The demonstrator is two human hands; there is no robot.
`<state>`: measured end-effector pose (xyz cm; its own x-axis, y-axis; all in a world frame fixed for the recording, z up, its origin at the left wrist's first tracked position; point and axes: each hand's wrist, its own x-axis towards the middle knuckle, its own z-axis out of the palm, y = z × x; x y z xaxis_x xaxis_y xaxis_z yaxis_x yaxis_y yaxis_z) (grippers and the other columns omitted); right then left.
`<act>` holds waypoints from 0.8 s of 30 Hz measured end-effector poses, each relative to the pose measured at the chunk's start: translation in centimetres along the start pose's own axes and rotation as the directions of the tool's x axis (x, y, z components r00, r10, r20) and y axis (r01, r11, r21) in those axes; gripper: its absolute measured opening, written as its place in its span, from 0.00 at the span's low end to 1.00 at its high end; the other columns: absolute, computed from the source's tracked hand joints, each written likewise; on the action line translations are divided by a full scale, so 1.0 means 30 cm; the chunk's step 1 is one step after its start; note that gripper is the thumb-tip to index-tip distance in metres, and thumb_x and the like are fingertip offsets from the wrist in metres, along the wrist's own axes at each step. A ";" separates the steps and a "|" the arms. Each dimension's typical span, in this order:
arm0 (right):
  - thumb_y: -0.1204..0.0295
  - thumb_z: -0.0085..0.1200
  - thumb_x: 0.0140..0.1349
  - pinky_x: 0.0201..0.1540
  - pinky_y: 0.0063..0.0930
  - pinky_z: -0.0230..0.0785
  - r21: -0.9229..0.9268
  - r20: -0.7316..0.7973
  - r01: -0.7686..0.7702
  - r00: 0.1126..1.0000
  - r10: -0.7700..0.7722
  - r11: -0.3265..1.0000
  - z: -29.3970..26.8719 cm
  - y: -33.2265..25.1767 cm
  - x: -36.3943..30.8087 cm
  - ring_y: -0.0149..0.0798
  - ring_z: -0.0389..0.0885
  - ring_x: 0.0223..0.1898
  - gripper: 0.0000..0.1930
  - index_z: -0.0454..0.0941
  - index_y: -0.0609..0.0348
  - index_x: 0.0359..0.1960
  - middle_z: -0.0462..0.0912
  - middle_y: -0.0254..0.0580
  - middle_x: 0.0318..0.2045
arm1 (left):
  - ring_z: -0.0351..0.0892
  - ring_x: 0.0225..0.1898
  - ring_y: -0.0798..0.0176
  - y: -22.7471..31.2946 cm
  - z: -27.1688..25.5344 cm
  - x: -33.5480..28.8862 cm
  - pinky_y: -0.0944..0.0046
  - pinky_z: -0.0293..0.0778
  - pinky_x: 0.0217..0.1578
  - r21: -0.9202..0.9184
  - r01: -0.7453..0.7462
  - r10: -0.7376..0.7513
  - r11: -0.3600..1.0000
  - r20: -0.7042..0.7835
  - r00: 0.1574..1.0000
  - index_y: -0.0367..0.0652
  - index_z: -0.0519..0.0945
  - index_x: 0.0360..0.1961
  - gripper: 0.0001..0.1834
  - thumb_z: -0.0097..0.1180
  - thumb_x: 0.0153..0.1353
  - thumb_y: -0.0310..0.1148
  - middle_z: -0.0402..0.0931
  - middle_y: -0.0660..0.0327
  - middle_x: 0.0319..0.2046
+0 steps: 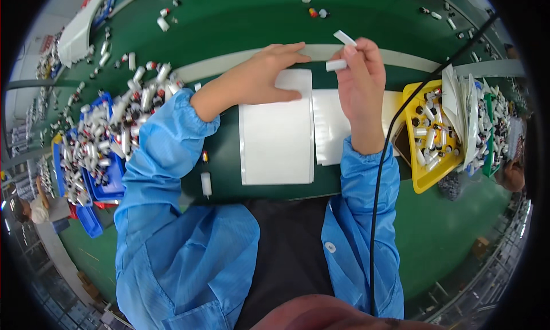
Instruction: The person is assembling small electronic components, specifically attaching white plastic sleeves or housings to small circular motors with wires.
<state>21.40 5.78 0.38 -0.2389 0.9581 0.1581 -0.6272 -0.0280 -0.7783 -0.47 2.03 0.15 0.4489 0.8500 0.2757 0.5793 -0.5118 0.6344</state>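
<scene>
White, flat and straight-edged, two small strips (336, 65) jut from the right hand (364, 72), right of the upper centre of the frame; its thumb and fingers are closed on them, and whether they join behind the fingers is hidden. Fingers spread, the left hand (258, 77) holds nothing visible over the top of a smooth white rectangular sheet (277, 141) at centre; contact cannot be told. Dark green tabletop (220, 138) lies beneath, with a pale band (223, 63) crossing above. White cylinders heap at left; a yellow bin (417, 158) stands at right, over green floor (452, 227).
</scene>
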 end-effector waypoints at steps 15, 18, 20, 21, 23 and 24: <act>0.80 0.56 0.65 0.39 0.15 0.65 -0.229 -0.203 0.169 0.955 -0.217 0.959 0.016 0.072 -0.016 0.23 0.72 0.35 0.20 0.65 0.59 0.56 0.73 0.34 0.39 | 0.83 0.44 0.57 -0.483 -0.031 0.530 0.60 0.75 0.46 0.035 0.655 -0.652 0.755 -0.064 0.755 0.39 0.83 0.41 0.31 0.62 0.54 0.60 0.83 0.51 0.44; 0.76 0.56 0.67 0.35 0.13 0.63 -0.317 -0.256 0.160 0.934 -0.247 0.935 0.004 0.078 -0.018 0.20 0.71 0.31 0.13 0.68 0.59 0.51 0.75 0.30 0.32 | 0.80 0.50 0.56 -0.381 -0.062 0.446 0.59 0.70 0.54 -0.409 0.533 -0.596 0.741 -0.034 0.803 0.41 0.81 0.41 0.23 0.52 0.65 0.53 0.81 0.50 0.50; 0.74 0.56 0.69 0.33 0.13 0.61 -0.314 -0.275 0.122 0.938 -0.213 0.942 0.021 0.078 -0.021 0.19 0.69 0.29 0.09 0.70 0.59 0.47 0.75 0.28 0.29 | 0.77 0.54 0.55 -0.265 -0.116 0.343 0.57 0.67 0.58 -0.826 0.251 -0.576 0.505 -0.105 0.811 0.42 0.78 0.40 0.19 0.43 0.71 0.47 0.79 0.49 0.54; 0.73 0.55 0.70 0.33 0.13 0.61 -0.279 -0.242 0.141 0.947 -0.212 0.950 0.024 0.075 -0.026 0.19 0.69 0.28 0.08 0.70 0.59 0.46 0.75 0.28 0.28 | 0.75 0.57 0.52 -0.217 -0.153 0.286 0.54 0.65 0.61 -0.904 0.138 -0.537 0.404 -0.112 0.836 0.43 0.76 0.39 0.19 0.39 0.73 0.46 0.77 0.47 0.56; 0.73 0.53 0.71 0.32 0.13 0.60 -0.211 -0.173 0.172 0.962 -0.210 0.962 0.025 0.071 -0.030 0.19 0.68 0.27 0.06 0.71 0.59 0.45 0.75 0.28 0.26 | 0.71 0.62 0.48 -0.107 -0.201 0.196 0.50 0.63 0.64 -0.980 -0.002 -0.535 0.199 -0.110 0.838 0.44 0.73 0.37 0.19 0.34 0.75 0.45 0.75 0.43 0.57; 0.72 0.53 0.71 0.32 0.14 0.59 -0.191 -0.143 0.197 0.964 -0.225 0.962 0.033 0.073 -0.024 0.19 0.69 0.27 0.07 0.71 0.60 0.45 0.75 0.28 0.25 | 0.70 0.64 0.46 -0.044 -0.220 0.149 0.49 0.62 0.65 -0.993 -0.029 -0.575 0.113 -0.089 0.813 0.43 0.72 0.36 0.20 0.34 0.75 0.46 0.75 0.42 0.57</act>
<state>19.47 4.75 -0.82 0.0169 0.9703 0.2411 -0.5088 0.2160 -0.8334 -3.72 7.32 5.33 -0.0288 0.9967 -0.0760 -0.6229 0.0416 0.7812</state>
